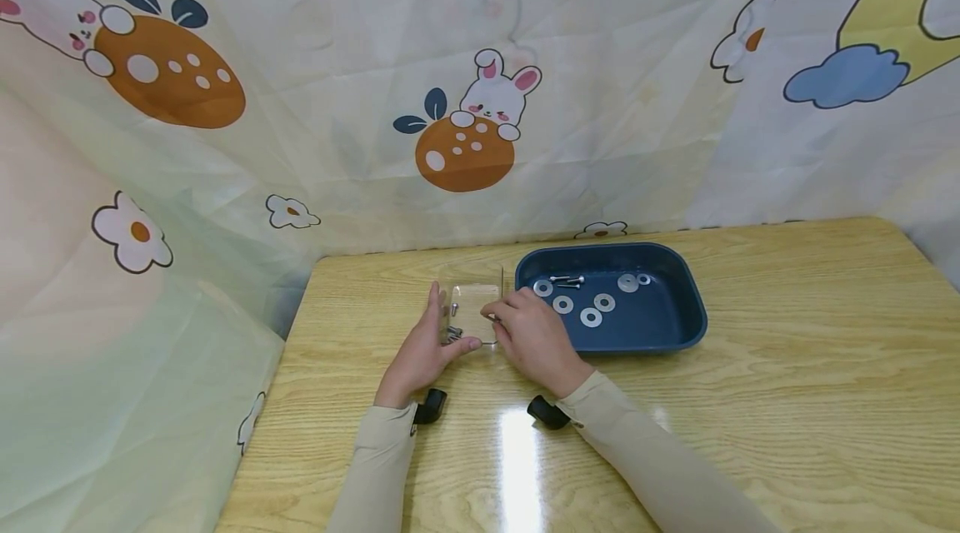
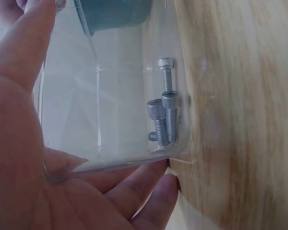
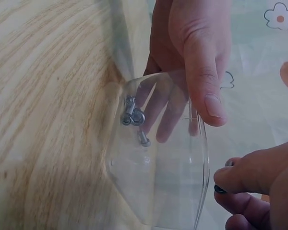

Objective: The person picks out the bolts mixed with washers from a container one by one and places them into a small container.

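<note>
A small clear plastic box [image 1: 474, 301] stands on the table, with my left hand [image 1: 422, 354] around its near left corner. My left thumb lies at the near rim while the fingers spread along the outer wall. Inside the box, several silver socket-head screws [image 2: 157, 111] sit gathered in one corner, best seen in the left wrist view. Over the box's right side, my right hand [image 1: 538, 341] pinches a small metal screw [image 3: 220, 189] between thumb and fingers. Most of that screw is hidden by the fingertips.
A dark blue tray [image 1: 630, 347] stands right beside the box. In it lie several flat washers [image 1: 584, 319] and a few longer screws [image 1: 567, 285]. A patterned cloth [image 1: 360, 216] hangs behind the wooden table [image 1: 795, 366] and at its left.
</note>
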### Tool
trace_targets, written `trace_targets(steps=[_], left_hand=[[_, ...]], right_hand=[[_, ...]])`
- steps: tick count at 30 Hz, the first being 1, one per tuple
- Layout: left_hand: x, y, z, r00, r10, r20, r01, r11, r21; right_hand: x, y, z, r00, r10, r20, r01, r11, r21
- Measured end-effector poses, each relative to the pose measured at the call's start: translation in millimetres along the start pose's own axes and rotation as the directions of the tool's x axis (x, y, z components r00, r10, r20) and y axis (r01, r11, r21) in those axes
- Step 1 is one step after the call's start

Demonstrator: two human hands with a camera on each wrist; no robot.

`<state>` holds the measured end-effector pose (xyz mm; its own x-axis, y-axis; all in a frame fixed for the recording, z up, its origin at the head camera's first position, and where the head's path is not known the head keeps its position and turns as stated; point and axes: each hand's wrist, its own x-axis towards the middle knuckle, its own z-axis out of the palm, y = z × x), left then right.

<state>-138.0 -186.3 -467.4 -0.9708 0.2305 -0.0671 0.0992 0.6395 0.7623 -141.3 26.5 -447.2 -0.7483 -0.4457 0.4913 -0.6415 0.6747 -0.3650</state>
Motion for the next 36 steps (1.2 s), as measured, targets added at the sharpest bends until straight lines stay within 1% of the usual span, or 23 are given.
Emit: trace_targets(steps=[4, 11, 19, 25, 36], left_hand=[[0.2, -0.7, 0.3, 1.0, 0.0, 0.0, 0.0, 1.0, 0.011], [1.8, -1.7, 0.6, 1.0, -0.022, -0.004, 0.022, 1.0, 0.014], [0.1, 1.4, -0.5, 1.0, -0.001, -0.003, 0.001, 1.0, 0.016], [1.1, 1.2, -0.5, 1.0, -0.016, 0.003, 0.016, 1.0, 0.01], [-0.1, 2.1, -0.4, 1.0, -0.012, -0.001, 0.012, 1.0, 0.009]], right_hand=[[-0.5, 0.7, 1.9, 0.999, -0.018, 0.026, 0.019, 1.0, -0.015], [-0.7, 0.8, 2.2, 0.998, -0.036, 0.055, 0.036, 0.999, -0.009], [-0.8, 0.2, 2.4, 0.997, -0.028, 0.076, 0.029, 1.0, -0.012], [-1.0, -0.5, 2.5, 0.997, -0.032, 0.07, 0.033, 0.999, -0.013], [-2.7, -1.1, 3.1, 0.997, -0.041, 0.069, 0.04, 0.999, 0.002]])
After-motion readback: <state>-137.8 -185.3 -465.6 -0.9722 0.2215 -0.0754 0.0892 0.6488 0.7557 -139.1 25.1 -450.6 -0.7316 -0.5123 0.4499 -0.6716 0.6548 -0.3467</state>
